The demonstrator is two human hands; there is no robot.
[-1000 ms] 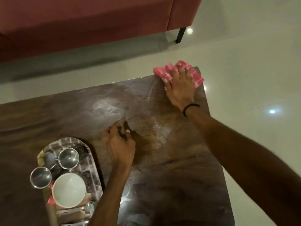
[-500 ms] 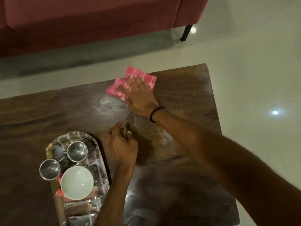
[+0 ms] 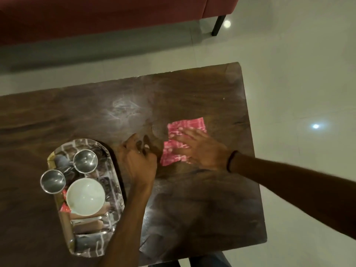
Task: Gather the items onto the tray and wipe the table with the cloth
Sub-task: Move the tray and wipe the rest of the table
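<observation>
A pink patterned cloth (image 3: pixel 179 132) lies flat on the dark wooden table (image 3: pixel 202 93), right of centre. My right hand (image 3: pixel 204 149) presses flat on the cloth, fingers spread. My left hand (image 3: pixel 137 160) rests on the tabletop just left of the cloth, fingers curled, holding nothing. At the left stands an oval shiny tray (image 3: pixel 113 170) that carries two steel cups (image 3: pixel 85 160), (image 3: pixel 53 181), a white bowl (image 3: pixel 85 196) and some small packets.
A red sofa (image 3: pixel 96 16) with a dark leg (image 3: pixel 218 25) stands beyond the table's far edge. Pale tiled floor (image 3: pixel 298 74) surrounds the table on the right. White smears mark the tabletop near its middle (image 3: pixel 123 108).
My right hand has swept the cloth from the far right corner leftwards, then back towards me to the table's middle right. My left hand has stayed put.
</observation>
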